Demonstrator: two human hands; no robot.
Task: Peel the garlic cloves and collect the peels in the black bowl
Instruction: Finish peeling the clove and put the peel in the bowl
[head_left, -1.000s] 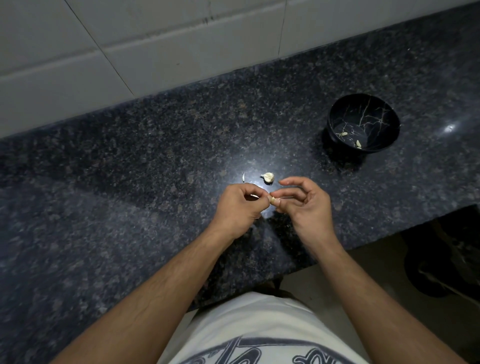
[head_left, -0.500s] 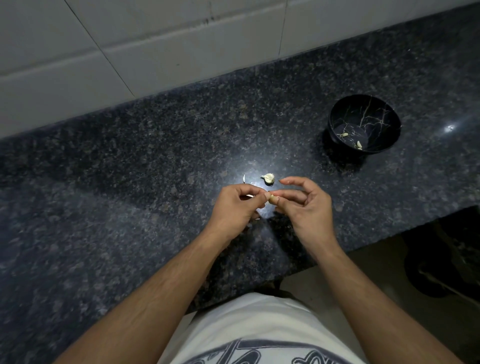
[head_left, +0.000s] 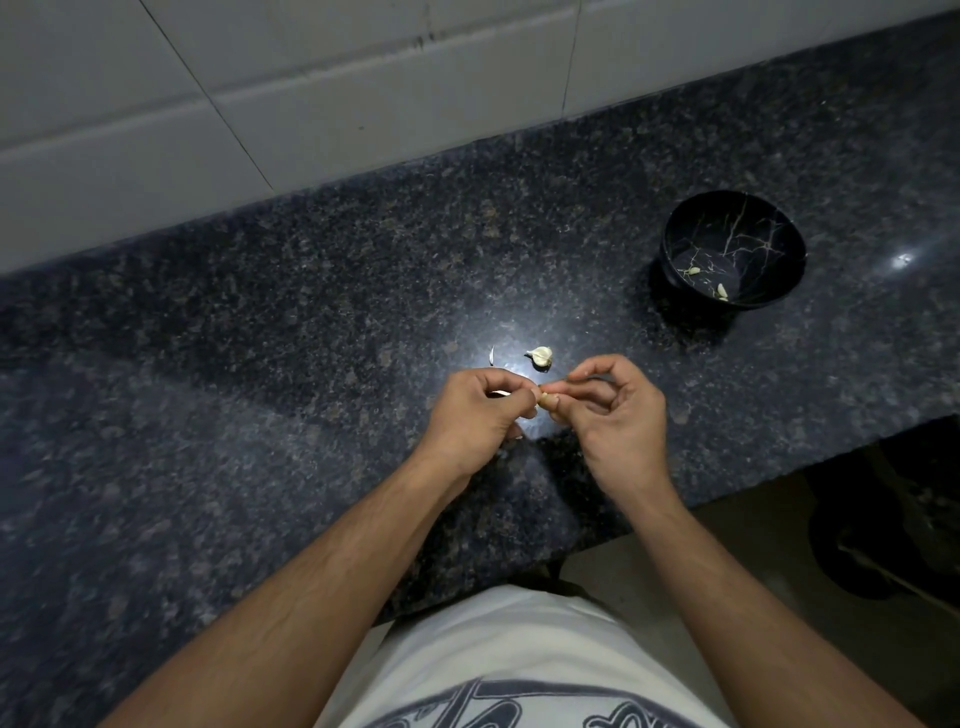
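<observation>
A small pale garlic clove (head_left: 546, 400) is pinched between the fingertips of both hands above the dark granite counter (head_left: 311, 322). My left hand (head_left: 475, 415) holds its left side with curled fingers, and my right hand (head_left: 613, 415) pinches its right side with thumb and forefinger. Another garlic clove (head_left: 540, 356) lies on the counter just beyond my hands, and a thin sliver of peel (head_left: 491, 355) lies to its left. The black bowl (head_left: 675, 249) with gold veins stands at the right rear and holds a few pale scraps.
A white tiled wall (head_left: 311, 104) runs behind the counter. The counter's front edge cuts back on the right, with floor and a dark object (head_left: 872, 540) below it. My white shirt fills the bottom middle.
Both hands have stayed over the same spot, with only small finger shifts on the clove. The clove and peel on the counter have not moved.
</observation>
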